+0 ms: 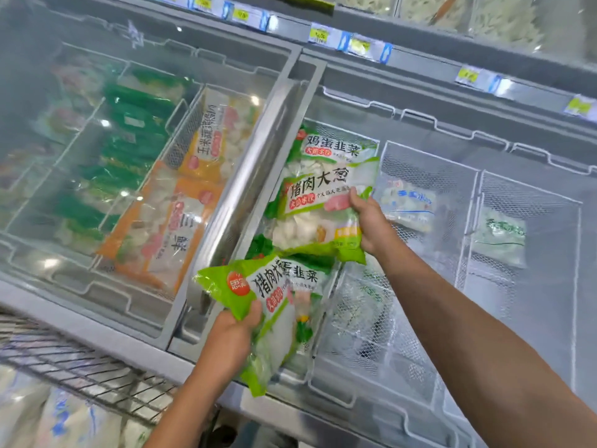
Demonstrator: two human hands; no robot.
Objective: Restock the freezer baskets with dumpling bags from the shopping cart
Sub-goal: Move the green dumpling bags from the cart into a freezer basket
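Observation:
My left hand (pixel 231 337) grips a light-green dumpling bag (pixel 258 305) by its lower edge, holding it over the near end of the open freezer basket (pixel 326 360). My right hand (pixel 371 221) holds a second light-green dumpling bag (pixel 323 205) by its right edge, farther back over the same basket. Under these two lie darker green dumpling bags (pixel 332 145), one at the far end and one near the front. The shopping cart (pixel 74 367) shows at the bottom left, with pale bags (pixel 48 418) inside it.
The sliding glass lid's metal frame (pixel 245 195) runs diagonally just left of the open basket. Under closed glass to the left lie orange bags (pixel 168 227) and green packs (pixel 129 137). Mesh baskets (pixel 523 253) on the right hold a few pale bags. Price tags (pixel 355 43) line the shelf above.

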